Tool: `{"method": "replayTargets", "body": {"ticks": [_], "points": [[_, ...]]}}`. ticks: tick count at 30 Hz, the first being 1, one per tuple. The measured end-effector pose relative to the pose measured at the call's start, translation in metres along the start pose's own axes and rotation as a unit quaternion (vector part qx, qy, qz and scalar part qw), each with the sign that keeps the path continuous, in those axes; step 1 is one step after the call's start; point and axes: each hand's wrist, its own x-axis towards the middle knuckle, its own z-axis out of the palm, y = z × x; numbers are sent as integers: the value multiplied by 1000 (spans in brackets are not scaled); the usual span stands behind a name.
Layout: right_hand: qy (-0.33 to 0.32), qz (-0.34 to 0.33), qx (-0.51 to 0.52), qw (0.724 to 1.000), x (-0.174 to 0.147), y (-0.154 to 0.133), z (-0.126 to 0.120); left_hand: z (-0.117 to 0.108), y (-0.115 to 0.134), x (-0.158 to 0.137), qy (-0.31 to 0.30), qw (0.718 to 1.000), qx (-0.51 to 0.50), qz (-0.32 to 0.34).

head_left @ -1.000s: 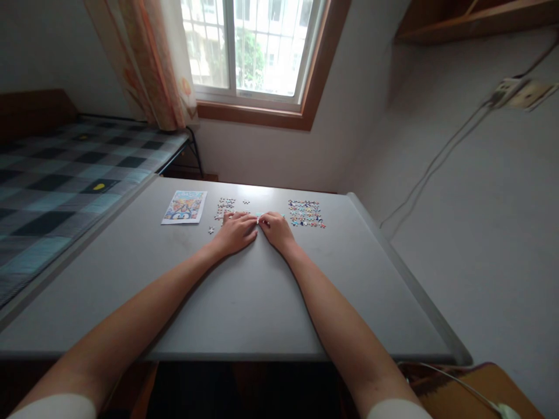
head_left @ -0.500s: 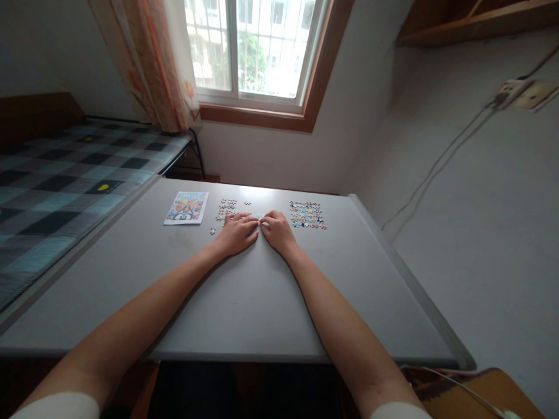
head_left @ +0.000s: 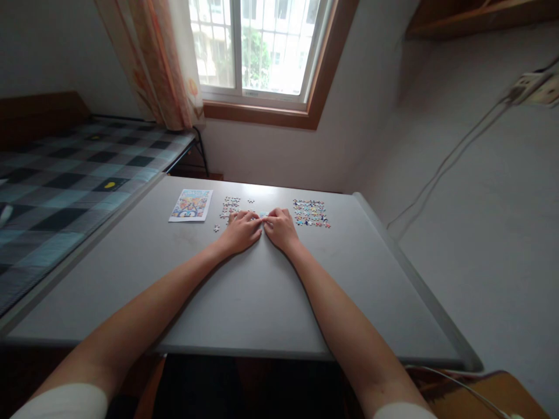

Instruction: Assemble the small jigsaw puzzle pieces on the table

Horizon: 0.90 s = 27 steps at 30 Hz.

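Note:
My left hand (head_left: 241,232) rests on the table with its fingers bent over jigsaw puzzle pieces. Its index finger reaches the fingertips of my right hand (head_left: 282,229), and both hands are closed in around small, light-blue puzzle pieces (head_left: 264,214) at the middle. The hands hide most of what they hold. Behind and left of my left hand lies a group of loose puzzle pieces (head_left: 231,203). A single puzzle piece (head_left: 216,228) lies beside that wrist, another piece (head_left: 251,201) farther back. Several rows of colourful puzzle pieces (head_left: 311,213) are spread right of my right hand.
A printed picture sheet (head_left: 191,205) lies at the left on the grey table (head_left: 244,302). Beyond the table's left edge is a bed with a checked cover (head_left: 100,157). A wall and hanging cables (head_left: 445,169) are at the right, a window (head_left: 273,52) ahead.
The view has shifted slightly, so the scene sits a little farther right. My hands stay together at the same pieces, with only small finger movements.

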Motion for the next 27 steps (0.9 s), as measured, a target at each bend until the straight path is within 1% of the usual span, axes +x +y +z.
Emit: {"method": "replayTargets", "body": {"ticks": [7, 12, 16, 22, 27], "points": [[6, 2, 19, 1000, -3, 2, 2, -2, 1, -1, 9, 1000, 5, 4], [-1, 6, 30, 1000, -3, 3, 3, -2, -1, 0, 9, 1000, -12, 6], [-12, 5, 23, 1000, -2, 3, 3, -1, -2, 0, 1, 1000, -27, 11], [-9, 6, 10, 1000, -3, 2, 4, -1, 0, 0, 11, 1000, -16, 8], [4, 25, 43, 999, -2, 4, 4, -1, 0, 0, 7, 1000, -16, 4]]}}
